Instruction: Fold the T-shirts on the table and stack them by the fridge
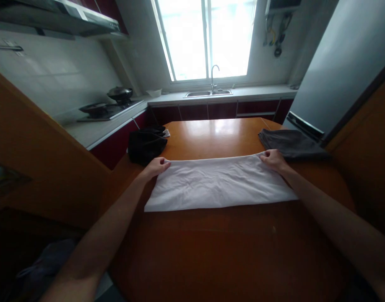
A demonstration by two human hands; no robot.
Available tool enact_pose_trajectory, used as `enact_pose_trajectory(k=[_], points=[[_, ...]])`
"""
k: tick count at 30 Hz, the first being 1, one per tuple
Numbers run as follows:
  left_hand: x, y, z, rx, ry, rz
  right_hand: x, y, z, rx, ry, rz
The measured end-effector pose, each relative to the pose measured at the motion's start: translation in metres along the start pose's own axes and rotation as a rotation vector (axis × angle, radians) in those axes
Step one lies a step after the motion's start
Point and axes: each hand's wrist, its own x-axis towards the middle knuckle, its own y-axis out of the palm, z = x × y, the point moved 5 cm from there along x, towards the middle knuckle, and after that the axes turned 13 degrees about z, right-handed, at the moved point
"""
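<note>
A white cloth point(220, 182), seemingly a folded garment whose kind I cannot make out, stretches across the wooden table point(217, 247). Its far edge is pulled straight between my two hands, and light wrinkles run over its middle. At the far left corner, my left hand point(157, 166) pinches the fabric between thumb and fingers. My right hand point(273, 160) grips the far right corner in the same way. The near edge of the cloth lies on the tabletop.
A black cloth pile point(146, 144) lies at the table's left, beyond my left hand. Folded dark grey fabric point(293, 144) rests at the right, just past my right hand. Behind the table are a sink point(199, 94), a stove with pans point(118, 94) and a fridge point(346, 67).
</note>
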Motion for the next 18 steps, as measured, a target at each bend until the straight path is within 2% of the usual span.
enact_pose_trajectory(k=[5, 8, 11, 16, 18], points=[[0.005, -0.002, 0.009, 0.012, -0.036, 0.021, 0.007, 0.002, -0.008, -0.091, 0.041, 0.002], [0.006, -0.003, 0.008, 0.079, -0.056, -0.005, 0.009, 0.003, -0.007, -0.167, 0.066, 0.016], [0.007, -0.005, 0.004, 0.068, -0.112, 0.03, 0.011, 0.002, -0.001, -0.18, 0.064, 0.034], [0.01, -0.012, -0.004, -0.107, -0.211, 0.141, 0.012, -0.005, 0.01, -0.042, 0.141, 0.11], [0.01, -0.015, -0.005, -0.163, -0.201, 0.16, 0.01, -0.007, 0.012, 0.079, 0.161, 0.142]])
